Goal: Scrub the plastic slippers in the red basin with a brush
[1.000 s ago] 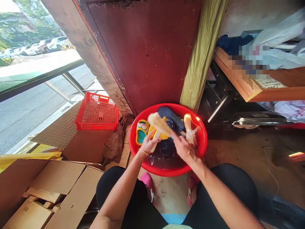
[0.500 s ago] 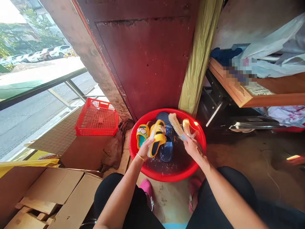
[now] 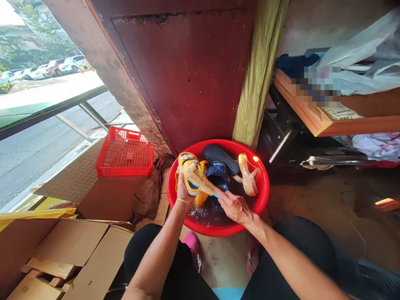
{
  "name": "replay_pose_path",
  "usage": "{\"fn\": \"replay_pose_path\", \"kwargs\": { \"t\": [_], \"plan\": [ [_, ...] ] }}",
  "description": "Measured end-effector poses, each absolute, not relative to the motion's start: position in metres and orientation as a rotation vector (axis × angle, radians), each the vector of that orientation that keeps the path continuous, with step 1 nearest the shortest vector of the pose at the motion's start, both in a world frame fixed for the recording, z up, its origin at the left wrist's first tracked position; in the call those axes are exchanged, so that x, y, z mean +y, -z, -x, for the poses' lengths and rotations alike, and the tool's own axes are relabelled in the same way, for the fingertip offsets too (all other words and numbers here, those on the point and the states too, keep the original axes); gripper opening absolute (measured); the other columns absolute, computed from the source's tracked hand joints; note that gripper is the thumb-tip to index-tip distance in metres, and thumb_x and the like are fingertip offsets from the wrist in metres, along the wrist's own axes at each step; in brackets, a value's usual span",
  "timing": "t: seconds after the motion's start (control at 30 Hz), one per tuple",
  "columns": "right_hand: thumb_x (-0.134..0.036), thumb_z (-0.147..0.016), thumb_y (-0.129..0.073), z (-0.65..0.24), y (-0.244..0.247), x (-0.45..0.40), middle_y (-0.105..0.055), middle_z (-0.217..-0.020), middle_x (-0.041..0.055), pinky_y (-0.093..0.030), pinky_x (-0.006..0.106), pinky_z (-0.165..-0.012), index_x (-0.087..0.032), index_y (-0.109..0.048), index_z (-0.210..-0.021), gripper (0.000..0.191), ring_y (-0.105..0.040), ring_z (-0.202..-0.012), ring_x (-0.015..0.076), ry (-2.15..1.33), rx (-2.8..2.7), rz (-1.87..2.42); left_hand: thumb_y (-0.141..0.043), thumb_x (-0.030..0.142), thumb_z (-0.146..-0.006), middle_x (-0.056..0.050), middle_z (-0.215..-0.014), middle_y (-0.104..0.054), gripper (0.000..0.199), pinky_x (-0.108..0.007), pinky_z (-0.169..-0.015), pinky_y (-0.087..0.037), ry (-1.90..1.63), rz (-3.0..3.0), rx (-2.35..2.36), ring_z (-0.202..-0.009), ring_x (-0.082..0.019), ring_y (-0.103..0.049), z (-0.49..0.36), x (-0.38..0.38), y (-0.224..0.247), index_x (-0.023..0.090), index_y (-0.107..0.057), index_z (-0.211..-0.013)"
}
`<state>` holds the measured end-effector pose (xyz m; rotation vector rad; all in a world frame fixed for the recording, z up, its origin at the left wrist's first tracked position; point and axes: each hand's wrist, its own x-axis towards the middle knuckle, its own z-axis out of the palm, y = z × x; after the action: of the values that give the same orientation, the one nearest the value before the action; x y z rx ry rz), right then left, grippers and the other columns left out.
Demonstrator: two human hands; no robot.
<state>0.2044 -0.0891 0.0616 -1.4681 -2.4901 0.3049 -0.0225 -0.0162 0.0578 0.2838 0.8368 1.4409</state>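
Observation:
Over the left side of a red basin point(image 3: 218, 231) of dark water, my left hand point(image 3: 183, 191) holds a yellow sandal point(image 3: 186, 156). My right hand point(image 3: 235, 207) grips the light blue handle of a brush point(image 3: 197, 177), whose pale bristles lie against the sandal. Beside them in the basin are a dark blue slipper point(image 3: 218, 171), another dark slipper with its ribbed sole up point(image 3: 221, 157) and a pale orange sandal point(image 3: 249, 177) at the right. Part of a yellow shoe shows beneath the brush.
A red crate point(image 3: 125, 156) rests on cardboard at the left, with an open cardboard box point(image 3: 71, 241) nearer. Behind the basin is a dark red door point(image 3: 187, 75). A wooden shelf point(image 3: 353, 125) with plastic bags juts out at the right. Pink shoes point(image 3: 192, 246) stand below the basin.
The brush has swung left and down from the basin's right side onto the yellow sandal. My left hand has shifted slightly left. The dark slipper and the pale orange sandal now show more fully.

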Motion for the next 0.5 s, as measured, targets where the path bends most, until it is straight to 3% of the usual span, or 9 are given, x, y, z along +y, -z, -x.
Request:
{"fn": "replay_pose_path", "kwargs": {
  "t": [0.13, 0.3, 0.5],
  "plan": [
    [-0.033, -0.098, -0.046, -0.207, -0.056, -0.108, -0.075, -0.105, 0.006, -0.051, 0.027, -0.076, -0.032, -0.039, -0.155, 0.057, -0.071, -0.088, 0.0203, -0.599, -2.534, 1.443, -0.054, 0.062, -0.09, -0.008, -0.104, -0.074, 0.056, -0.035, -0.088, -0.058, -1.661, -0.398, 0.96, -0.095, -0.023, -0.071, 0.034, -0.013, -0.06, 0.017, -0.067, -0.121],
    [-0.027, -0.098, -0.043, -0.196, -0.065, -0.077, -0.077, -0.102, 0.0066, -0.049, 0.026, -0.074, -0.025, -0.051, -0.145, 0.048, -0.073, -0.093, 0.0217, -0.832, -2.27, 1.427, -0.072, 0.055, -0.081, -0.008, -0.113, -0.072, 0.046, -0.034, -0.095, -0.054, -1.603, -0.705, 1.162, -0.111, -0.026, -0.065, -0.006, -0.033, -0.053, 0.019, -0.069, -0.11],
    [-0.025, -0.096, -0.047, -0.187, -0.073, -0.065, -0.077, -0.102, 0.0069, -0.049, 0.026, -0.075, -0.022, -0.057, -0.14, 0.046, -0.073, -0.093, 0.0213, -0.907, -2.15, 1.349, -0.066, 0.052, -0.087, -0.009, -0.118, -0.07, 0.04, -0.034, -0.098, -0.051, -1.535, -0.848, 1.243, -0.116, -0.026, -0.061, -0.015, -0.04, -0.051, 0.019, -0.07, -0.11]
  ]
}}
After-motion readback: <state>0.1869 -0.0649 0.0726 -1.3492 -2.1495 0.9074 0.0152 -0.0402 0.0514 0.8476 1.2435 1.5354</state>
